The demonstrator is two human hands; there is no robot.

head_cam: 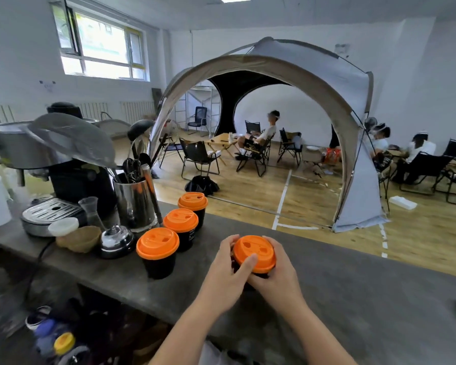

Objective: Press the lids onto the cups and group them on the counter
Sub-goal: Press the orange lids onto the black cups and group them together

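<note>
Both hands wrap one black cup (248,281) standing upright on the counter (353,299), set in from its near edge. The left hand (228,272) curls round the cup's left side with its thumb laid on the orange lid (254,252); the right hand (277,275) cups the right side, fingers curled over the lid's far rim. The lid appears level on the rim, though whether it has snapped fully home cannot be told. Three lidded cups (179,225) stand in a row to the left, running from nearer the near edge toward the far edge, beside a steel utensil holder (134,204). The held cup stands apart from them, its axis vertical, so the grouping move probably runs leftward toward the nearest cup of the row, and the left hand lies on that side.
</note>
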